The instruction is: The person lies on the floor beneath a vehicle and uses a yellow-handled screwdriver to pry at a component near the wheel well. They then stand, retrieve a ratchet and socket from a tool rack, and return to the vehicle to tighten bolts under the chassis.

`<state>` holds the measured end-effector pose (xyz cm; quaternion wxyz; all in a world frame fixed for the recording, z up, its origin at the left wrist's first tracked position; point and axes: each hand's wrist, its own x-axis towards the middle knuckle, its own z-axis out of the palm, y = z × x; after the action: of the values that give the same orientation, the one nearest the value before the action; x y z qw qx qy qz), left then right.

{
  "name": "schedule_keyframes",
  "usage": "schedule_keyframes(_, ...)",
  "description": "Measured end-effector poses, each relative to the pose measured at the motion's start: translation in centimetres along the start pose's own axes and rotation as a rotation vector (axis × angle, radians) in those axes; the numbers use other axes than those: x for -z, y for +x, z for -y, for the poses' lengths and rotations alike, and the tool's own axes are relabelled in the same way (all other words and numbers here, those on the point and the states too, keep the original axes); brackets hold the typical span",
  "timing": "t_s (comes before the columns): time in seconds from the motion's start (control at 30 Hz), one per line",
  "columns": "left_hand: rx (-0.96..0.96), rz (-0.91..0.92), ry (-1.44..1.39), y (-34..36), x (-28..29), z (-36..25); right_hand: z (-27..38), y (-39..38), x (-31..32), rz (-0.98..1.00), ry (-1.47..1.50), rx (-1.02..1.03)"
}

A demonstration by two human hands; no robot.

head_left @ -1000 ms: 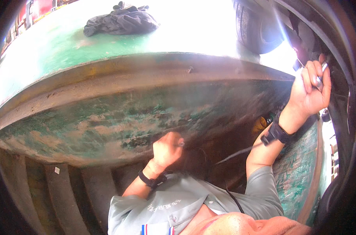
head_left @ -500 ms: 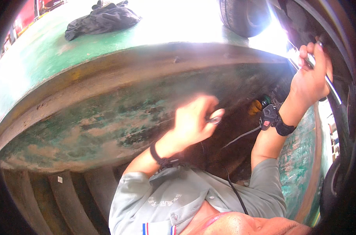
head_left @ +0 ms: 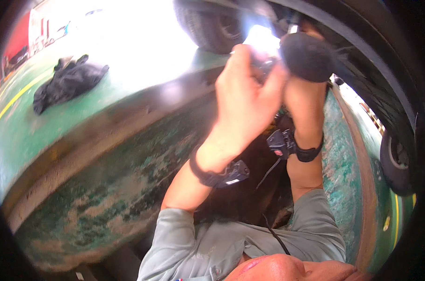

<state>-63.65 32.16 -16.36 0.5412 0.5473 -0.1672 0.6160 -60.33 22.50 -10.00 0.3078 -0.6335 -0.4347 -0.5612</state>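
Note:
My left hand point(head_left: 247, 91) is raised beneath the vehicle, its fingers and thumb closed around a small dark, partly shiny piece point(head_left: 266, 65) too blurred to name. Beside it, my right hand point(head_left: 314, 32) reaches up and is mostly hidden behind a round black vehicle part point(head_left: 308, 57). A bit of the long chrome hand tool point(head_left: 293, 29) shows by its fingers. The two hands are close together, and a strong glare sits just above the left one. Each wrist wears a black strap with a small device point(head_left: 282, 144).
A dark vehicle underbody point(head_left: 362, 42) hangs overhead at the right, with one tire point(head_left: 217, 28) at top centre and another tire point(head_left: 395, 161) at far right. Stained green pit walls point(head_left: 105, 206) surround me. A black cloth point(head_left: 69, 82) lies on the green floor at the left.
My left hand has risen from chest height to beside the right hand. The view has turned, so the tire and black cloth appear further left. The right hand is now largely hidden.

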Motion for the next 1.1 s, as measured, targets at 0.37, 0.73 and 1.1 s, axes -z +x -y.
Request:
schedule_keyframes(0.37, -0.261, -0.009, 0.231, 1.3, -1.2, -1.3, -1.7, -0.6, -0.1, 0.05, 0.395, -0.064)
schedule_keyframes(0.73, 0.682, 0.159, -0.902, 3.1, -0.9, 0.2, -5.4, 2.0, 0.9, 0.534, 1.419, -0.464)
schedule_keyframes(1.1, -0.211, -0.005, 0.086, 0.9, -3.1, 0.3, -5.5, 2.0, 1.0, 0.386, 1.348, -0.471)
